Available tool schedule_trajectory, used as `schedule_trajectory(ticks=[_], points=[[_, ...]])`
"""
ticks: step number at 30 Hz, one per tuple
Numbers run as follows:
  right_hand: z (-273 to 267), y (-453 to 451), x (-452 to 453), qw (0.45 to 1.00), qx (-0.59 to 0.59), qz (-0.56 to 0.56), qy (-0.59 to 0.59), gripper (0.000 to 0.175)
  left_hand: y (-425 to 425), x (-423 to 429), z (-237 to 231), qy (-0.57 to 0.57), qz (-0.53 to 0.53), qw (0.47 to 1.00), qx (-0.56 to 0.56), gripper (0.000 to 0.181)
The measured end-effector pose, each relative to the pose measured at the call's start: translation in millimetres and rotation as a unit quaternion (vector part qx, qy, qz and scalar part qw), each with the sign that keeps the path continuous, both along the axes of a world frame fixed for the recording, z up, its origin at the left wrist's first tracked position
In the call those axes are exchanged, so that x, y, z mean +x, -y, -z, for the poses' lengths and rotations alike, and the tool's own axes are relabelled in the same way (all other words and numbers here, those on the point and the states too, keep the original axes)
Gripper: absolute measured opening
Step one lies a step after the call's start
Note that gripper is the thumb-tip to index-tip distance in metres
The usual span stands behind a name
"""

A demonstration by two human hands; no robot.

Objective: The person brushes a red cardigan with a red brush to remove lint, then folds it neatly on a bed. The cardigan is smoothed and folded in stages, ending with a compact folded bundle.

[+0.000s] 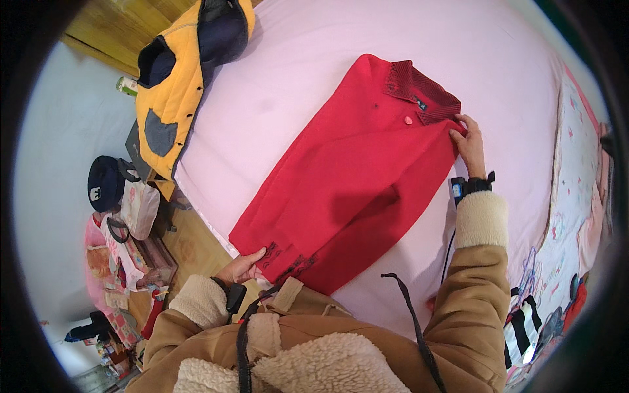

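Note:
A red knitted sweater point(314, 182) lies on a bed with a pale pink sheet point(255, 118). Its ribbed, dark-patterned collar point(432, 93) points away from me, and a pink button shows below the collar. My left hand point(242, 266) grips the patterned lower edge near the bed's side, thumb on top and the other fingers hidden underneath. With thumb and fingers, my right hand point(467, 140) pinches the sweater at the shoulder beside the collar. Folds run diagonally across the fabric between both hands, and a shadow falls on the lower part.
A yellow vest with dark lining point(172, 98) lies at the bed's upper left edge. On the left are a dark blue cap point(105, 182), a white bag point(140, 209) and piled belongings by the wall. A patterned cloth point(565, 196) and striped clothing point(523, 326) lie at the right.

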State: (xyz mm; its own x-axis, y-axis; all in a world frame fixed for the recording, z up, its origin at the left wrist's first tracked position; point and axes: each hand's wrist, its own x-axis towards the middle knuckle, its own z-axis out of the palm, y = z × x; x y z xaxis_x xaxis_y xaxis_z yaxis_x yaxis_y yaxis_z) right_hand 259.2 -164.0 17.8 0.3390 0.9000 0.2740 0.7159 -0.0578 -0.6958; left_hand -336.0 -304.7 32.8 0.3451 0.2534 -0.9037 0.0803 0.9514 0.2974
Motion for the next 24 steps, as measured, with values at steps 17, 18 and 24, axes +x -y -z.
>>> schedule_trajectory(ticks=[17,18,24], points=[[6,27,-32,0.994,-0.052,-0.082,0.047,0.038,-151,201,-103,-0.046,0.268,0.731,0.626,0.021],[3,29,-33,0.994,-0.027,-0.088,0.061,0.037,-145,223,-95,-0.058,0.282,0.713,0.639,0.023],[-27,50,-57,0.993,-0.042,-0.107,0.021,0.032,-127,271,-53,-0.159,0.361,0.578,0.714,0.035]])
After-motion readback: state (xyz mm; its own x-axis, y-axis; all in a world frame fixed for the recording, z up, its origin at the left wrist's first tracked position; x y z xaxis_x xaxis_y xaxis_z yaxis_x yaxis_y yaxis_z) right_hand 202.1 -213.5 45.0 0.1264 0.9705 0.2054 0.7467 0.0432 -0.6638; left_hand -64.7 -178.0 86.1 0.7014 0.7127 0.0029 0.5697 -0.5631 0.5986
